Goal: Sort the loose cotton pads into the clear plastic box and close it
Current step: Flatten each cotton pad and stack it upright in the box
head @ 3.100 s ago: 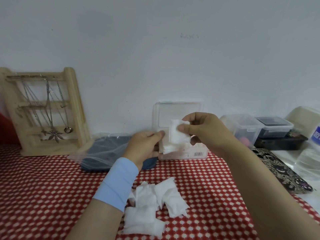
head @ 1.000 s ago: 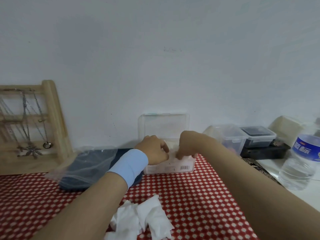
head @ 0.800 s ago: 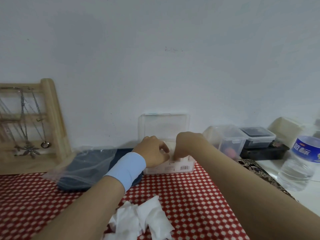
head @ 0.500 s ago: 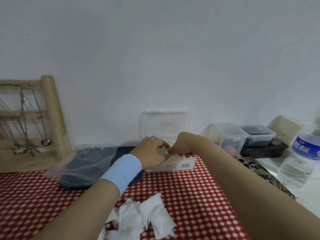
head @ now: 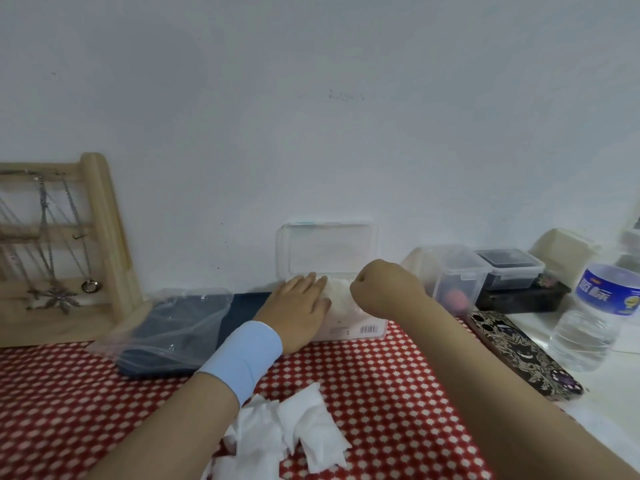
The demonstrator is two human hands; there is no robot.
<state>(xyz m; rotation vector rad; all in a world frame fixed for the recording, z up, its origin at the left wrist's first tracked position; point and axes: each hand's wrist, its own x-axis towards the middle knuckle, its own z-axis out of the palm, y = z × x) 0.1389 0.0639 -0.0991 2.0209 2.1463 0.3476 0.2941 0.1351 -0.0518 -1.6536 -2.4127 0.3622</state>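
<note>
Pressing flat, the open left hand [head: 298, 308] was laid over pads inside the clear plastic box [head: 349, 325], apparently to compact them; the right hand [head: 382, 289] was curled shut, holding nothing visible, beside it, while the loose cotton pads [head: 294, 434] waited nearer.

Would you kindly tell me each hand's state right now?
Left hand: open, flat on the pads in the clear box.
Right hand: closed fist, contents cannot be told.
</note>
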